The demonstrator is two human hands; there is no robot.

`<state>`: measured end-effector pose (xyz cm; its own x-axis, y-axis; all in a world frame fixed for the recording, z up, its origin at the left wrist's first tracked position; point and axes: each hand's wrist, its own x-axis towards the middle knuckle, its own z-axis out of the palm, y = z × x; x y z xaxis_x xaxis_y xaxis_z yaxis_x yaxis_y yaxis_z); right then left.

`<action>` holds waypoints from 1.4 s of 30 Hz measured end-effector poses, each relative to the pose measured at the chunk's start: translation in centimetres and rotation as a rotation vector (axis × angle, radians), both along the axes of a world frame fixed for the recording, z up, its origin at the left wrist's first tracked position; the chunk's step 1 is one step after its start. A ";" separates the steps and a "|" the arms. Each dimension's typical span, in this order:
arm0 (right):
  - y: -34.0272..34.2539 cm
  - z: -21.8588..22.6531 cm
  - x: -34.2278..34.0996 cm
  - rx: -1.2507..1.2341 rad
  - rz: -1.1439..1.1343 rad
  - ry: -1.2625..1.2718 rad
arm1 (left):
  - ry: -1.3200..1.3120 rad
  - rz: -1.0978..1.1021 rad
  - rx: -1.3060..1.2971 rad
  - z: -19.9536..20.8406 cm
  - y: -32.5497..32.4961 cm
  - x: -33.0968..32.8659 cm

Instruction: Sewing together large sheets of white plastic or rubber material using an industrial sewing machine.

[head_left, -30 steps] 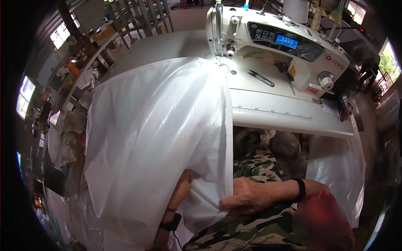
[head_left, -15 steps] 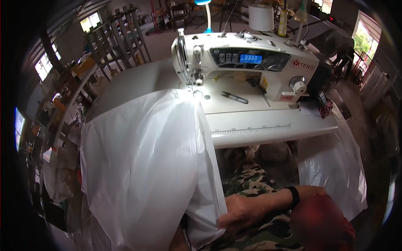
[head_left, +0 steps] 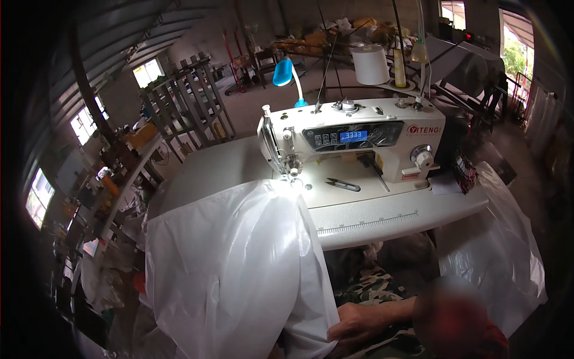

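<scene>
A large shiny white sheet (head_left: 233, 263) hangs over the front left of a white sewing machine (head_left: 353, 131). Its top corner lies beneath the lit needle area (head_left: 292, 179), where glare hides the presser foot. Low in the picture, my right hand (head_left: 359, 323) has its fingers closed on the sheet's right edge. My left hand is out of sight behind the sheet's lower part. On the machine bed, thread snips (head_left: 343, 185) lie to the right of the needle.
A ruler scale (head_left: 371, 222) runs along the table's front edge. Another white sheet (head_left: 484, 251) hangs at the table's right end. Behind the machine stand a white thread cone (head_left: 371, 66) and a blue lamp (head_left: 283, 72). A slatted rack (head_left: 185, 107) is at far left.
My view has tilted upward, so the machine and sheet sit lower in the picture and more of the room shows. My right hand still grips the sheet's edge.
</scene>
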<state>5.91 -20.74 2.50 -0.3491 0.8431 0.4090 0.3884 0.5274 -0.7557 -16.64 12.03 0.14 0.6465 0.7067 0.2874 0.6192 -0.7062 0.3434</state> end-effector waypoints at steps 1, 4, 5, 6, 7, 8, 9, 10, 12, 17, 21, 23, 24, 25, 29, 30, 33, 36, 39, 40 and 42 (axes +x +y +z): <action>-0.2 -0.4 0.3 -0.030 0.021 0.079 | -0.040 0.027 0.044 1.3 1.1 -0.3; -0.5 -2.2 1.5 -0.101 0.013 0.164 | -0.181 0.097 0.190 5.5 4.7 -1.4; -0.4 -3.0 1.8 -0.149 -0.011 0.191 | -0.228 0.115 0.236 6.8 5.9 -1.7; 0.0 -3.9 2.4 -0.175 -0.011 0.101 | -0.264 0.127 0.276 7.9 6.9 -2.0; 0.3 -4.9 2.7 -0.213 -0.009 0.048 | -0.293 0.139 0.306 8.9 7.8 -2.4; 0.5 -6.1 3.0 -0.270 0.001 0.020 | -0.316 0.140 0.325 9.8 8.5 -2.8; 0.9 -7.3 2.9 -0.373 0.001 0.025 | -0.328 0.144 0.341 10.4 9.1 -2.9; 1.4 -8.6 2.8 -0.444 0.011 0.073 | -0.325 0.138 0.351 10.8 9.4 -3.1; 2.8 -11.4 2.4 -0.547 0.036 -0.028 | -0.286 0.125 0.346 11.1 9.5 -3.4; 5.7 -15.4 2.9 -0.604 -0.025 -0.130 | 0.079 0.068 0.226 8.1 5.6 -4.8; 5.2 -11.4 2.0 -0.675 0.015 -0.331 | 0.385 -0.020 0.067 2.8 1.2 -5.6; 4.2 -7.8 0.7 -0.505 0.006 -0.425 | 0.493 -0.064 0.019 0.1 0.0 -5.5; 4.2 -6.3 -0.2 -0.379 0.006 -0.550 | 0.541 -0.086 0.005 -1.4 -0.5 -5.1; 3.9 -5.2 -0.9 -0.220 -0.035 -0.561 | 0.594 -0.104 -0.003 -2.7 -0.8 -4.7; 6.4 -5.7 -0.9 0.367 -0.199 -0.393 | 0.555 -0.188 -0.150 -5.2 -2.3 -2.2; 7.5 -6.8 -0.4 0.309 -0.235 -0.409 | 0.442 -0.217 -0.244 -5.0 -3.0 -1.9; 8.9 -9.6 0.6 -0.338 -0.128 -1.149 | 0.045 -0.297 -0.579 -2.6 -4.7 -0.4; 9.5 -9.7 0.9 -0.448 -0.207 -0.731 | -0.244 -0.238 -0.545 1.1 -3.8 2.2; 11.1 -7.2 1.0 -0.380 -0.251 -0.396 | -0.423 -0.287 -0.590 4.7 -2.7 3.7; 11.8 -6.3 1.1 -0.305 -0.297 -0.158 | -0.434 -0.273 -0.584 5.7 -2.4 4.0; 13.2 -4.5 1.3 -0.187 -0.439 0.110 | -0.496 -0.301 -0.588 7.1 -1.8 4.9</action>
<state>7.18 -7.49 -2.03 0.0925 0.9635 0.2510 0.4561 0.1831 -0.8709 -11.77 10.25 7.21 0.7274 0.6478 0.2265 0.1119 -0.4376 0.8922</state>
